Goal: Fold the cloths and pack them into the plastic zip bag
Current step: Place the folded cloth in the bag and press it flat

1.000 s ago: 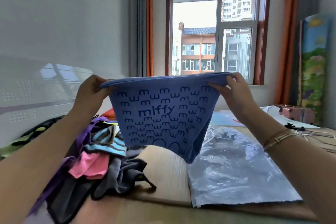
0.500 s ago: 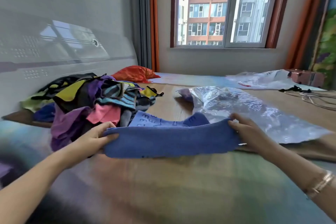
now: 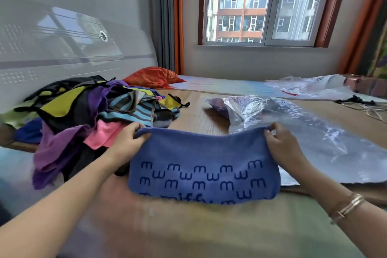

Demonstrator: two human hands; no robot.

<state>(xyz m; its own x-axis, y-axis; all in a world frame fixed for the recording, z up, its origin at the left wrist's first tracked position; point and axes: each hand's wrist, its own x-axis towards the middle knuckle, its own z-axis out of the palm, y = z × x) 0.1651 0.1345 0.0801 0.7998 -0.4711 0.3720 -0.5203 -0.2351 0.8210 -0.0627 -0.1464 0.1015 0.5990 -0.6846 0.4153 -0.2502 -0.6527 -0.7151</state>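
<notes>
A blue cloth [image 3: 201,165] printed with dark "miffy" lettering lies folded on the bed in front of me. My left hand [image 3: 129,140] pinches its far left corner. My right hand [image 3: 280,142] pinches its far right corner. The clear plastic zip bag [image 3: 310,132] lies flat to the right, partly under the cloth's right edge, with something purple inside its far end. A heap of mixed coloured cloths [image 3: 88,115] sits to the left, touching my left wrist.
An orange cloth bundle [image 3: 152,77] lies beyond the heap. A second clear plastic bag [image 3: 310,86] and cords [image 3: 368,107] lie at the far right. A grey headboard [image 3: 62,38] runs along the left. The window wall stands behind the bed.
The cloth hung spread in the air, came down onto the bed, and now lies doubled over with its far edge carried away from me. Both hands kept their corners.
</notes>
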